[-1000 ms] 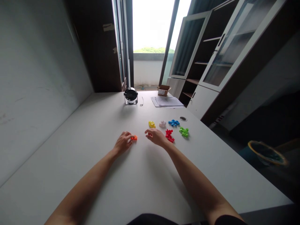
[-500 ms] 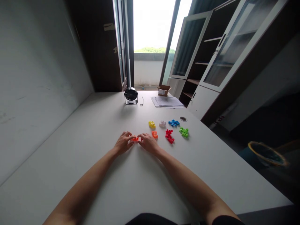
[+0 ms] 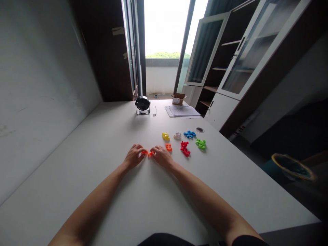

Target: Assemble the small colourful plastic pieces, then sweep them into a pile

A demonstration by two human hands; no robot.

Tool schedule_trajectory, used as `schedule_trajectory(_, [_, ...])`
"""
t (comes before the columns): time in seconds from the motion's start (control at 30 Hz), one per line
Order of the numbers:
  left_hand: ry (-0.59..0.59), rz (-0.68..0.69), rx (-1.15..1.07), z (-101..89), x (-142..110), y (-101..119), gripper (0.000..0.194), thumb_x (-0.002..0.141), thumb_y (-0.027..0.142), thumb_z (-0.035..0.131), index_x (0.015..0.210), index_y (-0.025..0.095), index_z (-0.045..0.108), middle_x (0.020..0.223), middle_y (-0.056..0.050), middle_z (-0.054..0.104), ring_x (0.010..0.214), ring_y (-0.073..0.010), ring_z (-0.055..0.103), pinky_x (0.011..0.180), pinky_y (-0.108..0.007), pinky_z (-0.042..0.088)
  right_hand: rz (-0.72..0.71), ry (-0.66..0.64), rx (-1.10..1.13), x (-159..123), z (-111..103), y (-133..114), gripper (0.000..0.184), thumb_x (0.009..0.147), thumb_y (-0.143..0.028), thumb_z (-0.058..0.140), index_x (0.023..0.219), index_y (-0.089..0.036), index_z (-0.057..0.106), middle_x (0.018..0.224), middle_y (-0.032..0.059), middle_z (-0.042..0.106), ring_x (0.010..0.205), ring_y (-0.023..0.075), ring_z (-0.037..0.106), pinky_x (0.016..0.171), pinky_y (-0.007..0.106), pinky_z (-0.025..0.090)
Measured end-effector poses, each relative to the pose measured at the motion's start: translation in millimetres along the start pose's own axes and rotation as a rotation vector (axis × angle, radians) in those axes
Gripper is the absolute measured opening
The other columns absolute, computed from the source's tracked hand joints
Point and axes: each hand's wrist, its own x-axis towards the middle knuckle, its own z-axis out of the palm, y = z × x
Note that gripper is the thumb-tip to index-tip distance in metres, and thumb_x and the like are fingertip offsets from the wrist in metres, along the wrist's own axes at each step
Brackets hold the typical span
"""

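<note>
Left of the orange plastic pieces (image 3: 148,153), a hand has a path along the white bench (image 3: 77,177) to the wall (image 3: 43,95). To their right, another orange piece (image 3: 168,147), a red piece (image 3: 185,149) and a green piece (image 3: 201,144) stand in the way; a round desk fan (image 3: 142,105) rises straight ahead, well beyond them.

A scuffed white wall (image 3: 43,85) runs along the left, a tall window (image 3: 166,27) glows with daylight, and a dark wooden cabinet with glass doors (image 3: 243,58) stands right.
</note>
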Motion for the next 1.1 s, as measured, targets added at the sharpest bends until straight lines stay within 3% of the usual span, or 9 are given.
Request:
schedule_trajectory(0.17, [0.022, -0.034, 0.014, -2.7, 0.1, 1.4, 0.015, 0.093, 0.025, 0.058, 0.093, 0.025, 0.073, 0.1, -0.007, 0.063, 0.097, -0.0237, 0.054, 0.091, -0.039, 0.047, -0.013, 0.0, 0.023, -1.3, -4.5, -2.9, 0.034, 0.097, -0.009, 0.05, 0.12, -0.028, 0.065, 0.107, 0.0046, 0.066, 0.1, 0.0175, 0.061, 0.084, 0.026, 0.045])
schedule_trajectory(0.3, [0.03, -0.04, 0.005, -3.0, 0.3, 1.4, 0.014, 0.092, 0.025, 0.058, 0.095, 0.025, 0.072, 0.104, -0.007, 0.063, 0.099, -0.0242, 0.054, 0.092, -0.039, 0.047, 0.029, 0.013, 0.015, -1.5, -3.9, -6.6, 0.024, 0.099, -0.025, 0.056, 0.122, -0.025, 0.063, 0.109, 0.0062, 0.065, 0.099, 0.0196, 0.06, 0.086, 0.029, 0.046])
schedule_trajectory(0.4, [0.02, -0.032, -0.002, -2.4, 0.5, 1.2, 0.015, 0.093, 0.025, 0.058, 0.096, 0.026, 0.072, 0.105, -0.006, 0.064, 0.1, -0.0241, 0.054, 0.093, -0.038, 0.047, 0.016, 0.003, -0.006, -1.5, -3.0, -8.3, 0.028, 0.095, -0.036, 0.063, 0.121, -0.024, 0.063, 0.109, 0.0073, 0.065, 0.102, 0.0218, 0.059, 0.088, 0.031, 0.046])
schedule_trajectory(0.57, [0.02, -0.04, -0.013, -2.1, 0.5, 1.6, 0.015, 0.092, 0.025, 0.058, 0.095, 0.026, 0.072, 0.104, -0.006, 0.065, 0.1, -0.024, 0.055, 0.093, -0.038, 0.047, -0.048, -0.031, -0.026, -2.3, -1.5, -7.8, 0.03, 0.091, -0.029, 0.066, 0.12, -0.024, 0.063, 0.109, 0.0075, 0.064, 0.103, 0.0231, 0.057, 0.087, 0.032, 0.047])
schedule_trajectory(0.83, [0.001, -0.067, -0.046, -0.9, 1.4, 3.8, 0.018, 0.094, 0.025, 0.056, 0.096, 0.025, 0.074, 0.103, -0.006, 0.068, 0.1, -0.0233, 0.058, 0.096, -0.039, 0.044, -0.033, 0.164, 0.131, -4.5, 0.6, -7.3, 0.038, 0.095, -0.027, 0.061, 0.132, -0.023, 0.053, 0.115, 0.0079, 0.058, 0.095, 0.0187, 0.061, 0.086, 0.031, 0.052])
schedule_trajectory(1.1, [-0.022, -0.097, -0.192, -1.4, 3.6, 8.9, 0.022, 0.095, 0.03, 0.054, 0.095, 0.024, 0.076, 0.097, -0.005, 0.072, 0.095, -0.022, 0.06, 0.09, -0.035, 0.046, -0.105, 0.229, 0.215, -3.8, 5.5, -5.1, 0.037, 0.093, -0.022, 0.063, 0.129, -0.025, 0.054, 0.113, 0.007, 0.056, 0.079, 0.014, 0.061, 0.072, 0.028, 0.056])
